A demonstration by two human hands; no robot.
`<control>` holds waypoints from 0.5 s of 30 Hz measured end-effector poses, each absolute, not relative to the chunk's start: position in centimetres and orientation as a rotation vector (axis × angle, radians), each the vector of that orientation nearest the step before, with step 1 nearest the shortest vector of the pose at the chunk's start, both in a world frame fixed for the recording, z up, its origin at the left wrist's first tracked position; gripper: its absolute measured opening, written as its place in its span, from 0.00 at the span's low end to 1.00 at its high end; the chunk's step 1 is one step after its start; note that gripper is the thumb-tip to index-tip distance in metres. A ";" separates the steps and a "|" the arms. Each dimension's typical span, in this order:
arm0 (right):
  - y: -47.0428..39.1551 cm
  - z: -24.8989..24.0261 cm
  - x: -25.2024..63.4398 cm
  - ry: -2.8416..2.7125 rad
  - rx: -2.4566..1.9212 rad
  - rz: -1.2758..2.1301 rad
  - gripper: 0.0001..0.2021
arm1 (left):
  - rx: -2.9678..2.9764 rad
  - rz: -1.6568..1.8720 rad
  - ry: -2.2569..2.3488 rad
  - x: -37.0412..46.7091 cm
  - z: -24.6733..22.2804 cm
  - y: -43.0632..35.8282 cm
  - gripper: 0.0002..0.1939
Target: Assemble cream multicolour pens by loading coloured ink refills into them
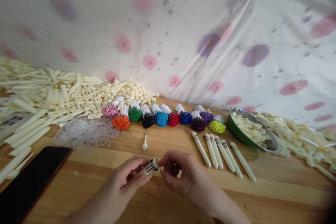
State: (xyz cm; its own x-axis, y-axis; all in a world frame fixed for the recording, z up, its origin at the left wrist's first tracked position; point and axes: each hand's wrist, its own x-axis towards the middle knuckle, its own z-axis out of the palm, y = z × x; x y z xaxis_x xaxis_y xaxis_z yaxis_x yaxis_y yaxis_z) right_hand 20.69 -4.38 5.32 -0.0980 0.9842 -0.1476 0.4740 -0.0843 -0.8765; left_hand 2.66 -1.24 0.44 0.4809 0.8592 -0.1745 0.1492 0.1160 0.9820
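Observation:
My left hand (131, 176) is closed round a cream pen barrel (149, 168) with coloured sliders, its open end tilted up to the right. Close against that end, my right hand (176, 170) has its thumb and forefinger bent together; what lies between them, if anything, is too small to make out. A small cream pointed piece (145, 143) stands on the wooden table (126, 152) beyond my hands. Several cream pens (201, 148) with coloured sliders lie in a row to the right. Bundles of coloured refills (160, 116) lie behind.
Heaped cream parts (65, 92) cover the back left, with clear plastic pieces (86, 131) in front. A black phone (34, 182) lies at the left. A green-sided bowl (243, 136) of cream parts and another heap (296, 136) are at the right. A patterned sheet (168, 35) hangs behind.

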 end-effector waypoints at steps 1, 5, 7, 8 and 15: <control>-4.4 5.3 20.9 -1.633 -1.575 1.109 0.08 | 1.379 0.665 0.969 2.6 0.3 -1.1 0.13; -4.5 5.0 21.3 -1.733 -1.531 1.029 0.13 | 1.377 0.677 0.990 2.4 0.1 -1.0 0.14; -4.4 5.0 21.3 -1.789 -1.544 0.979 0.14 | 1.380 0.674 0.996 2.3 0.2 -1.0 0.13; -4.4 5.0 21.1 -1.820 -1.556 0.954 0.14 | 1.388 0.668 0.996 2.4 0.3 -1.0 0.13; -4.3 5.2 20.6 -1.876 -1.589 0.869 0.12 | 1.404 0.671 0.991 2.5 0.4 -1.1 0.13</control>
State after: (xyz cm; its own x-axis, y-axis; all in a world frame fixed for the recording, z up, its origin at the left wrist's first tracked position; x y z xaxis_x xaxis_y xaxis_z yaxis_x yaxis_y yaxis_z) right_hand 20.63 -4.26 5.21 -0.1700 0.9854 -0.0117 0.6462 0.1025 -0.7563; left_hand 2.49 -1.07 0.38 0.4653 0.8695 -0.1654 0.1692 0.0961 0.9809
